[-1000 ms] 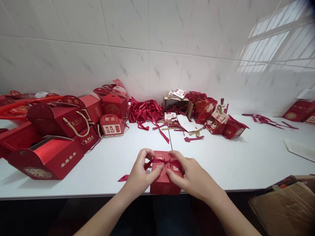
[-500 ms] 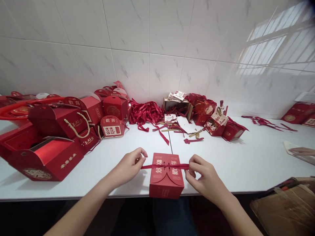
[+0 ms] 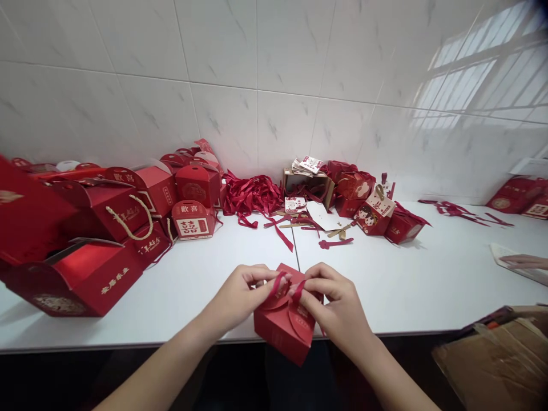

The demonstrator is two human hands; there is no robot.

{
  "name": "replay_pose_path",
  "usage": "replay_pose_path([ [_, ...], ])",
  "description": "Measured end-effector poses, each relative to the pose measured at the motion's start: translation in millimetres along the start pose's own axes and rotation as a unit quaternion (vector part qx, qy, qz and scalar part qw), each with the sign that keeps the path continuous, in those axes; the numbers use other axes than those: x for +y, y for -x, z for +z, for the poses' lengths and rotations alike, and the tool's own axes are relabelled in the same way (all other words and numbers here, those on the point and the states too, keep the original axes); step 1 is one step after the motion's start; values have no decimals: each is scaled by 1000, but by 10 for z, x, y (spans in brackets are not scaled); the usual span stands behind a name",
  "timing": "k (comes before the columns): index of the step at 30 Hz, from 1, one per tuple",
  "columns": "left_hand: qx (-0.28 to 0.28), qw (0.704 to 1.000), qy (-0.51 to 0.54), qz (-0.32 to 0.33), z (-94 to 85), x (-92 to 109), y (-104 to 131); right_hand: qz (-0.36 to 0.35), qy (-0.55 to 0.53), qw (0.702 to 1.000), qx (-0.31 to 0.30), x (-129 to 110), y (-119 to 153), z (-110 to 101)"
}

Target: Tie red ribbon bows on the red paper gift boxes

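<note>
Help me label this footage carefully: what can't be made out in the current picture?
All in the head view:
- Whether the red ribbon is knotted on the red box: fingers of the left hand and right hand cover its middle.
- What the red object at far left is: blurred, cut off by the left edge.
- The rest of another person's hand: cut off by the right edge.
- Fine print on the stacked cards: too small.

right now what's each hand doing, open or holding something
Left hand: closed, pinching red ribbon above the red box.
Right hand: closed, also pinching red ribbon above the box.
</note>
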State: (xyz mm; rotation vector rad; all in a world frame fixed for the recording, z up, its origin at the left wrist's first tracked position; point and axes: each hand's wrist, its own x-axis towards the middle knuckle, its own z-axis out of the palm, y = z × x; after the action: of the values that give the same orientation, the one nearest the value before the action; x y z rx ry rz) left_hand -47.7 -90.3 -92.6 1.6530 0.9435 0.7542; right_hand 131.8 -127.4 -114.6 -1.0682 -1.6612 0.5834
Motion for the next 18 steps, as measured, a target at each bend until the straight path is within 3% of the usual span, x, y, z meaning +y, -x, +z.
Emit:
replay_pose_path([
  [5, 89, 988, -108, 70, 180, -134, 64, 77, -10, 996, -33, -18, -51, 81],
  [10, 146, 948, -226, 167, 251, -202, 106, 127, -27, 990, -51, -65, -96, 81],
  [18, 110, 901, -302, 292, 161, -236, 166, 203, -65, 967, -140, -90, -224, -44],
])
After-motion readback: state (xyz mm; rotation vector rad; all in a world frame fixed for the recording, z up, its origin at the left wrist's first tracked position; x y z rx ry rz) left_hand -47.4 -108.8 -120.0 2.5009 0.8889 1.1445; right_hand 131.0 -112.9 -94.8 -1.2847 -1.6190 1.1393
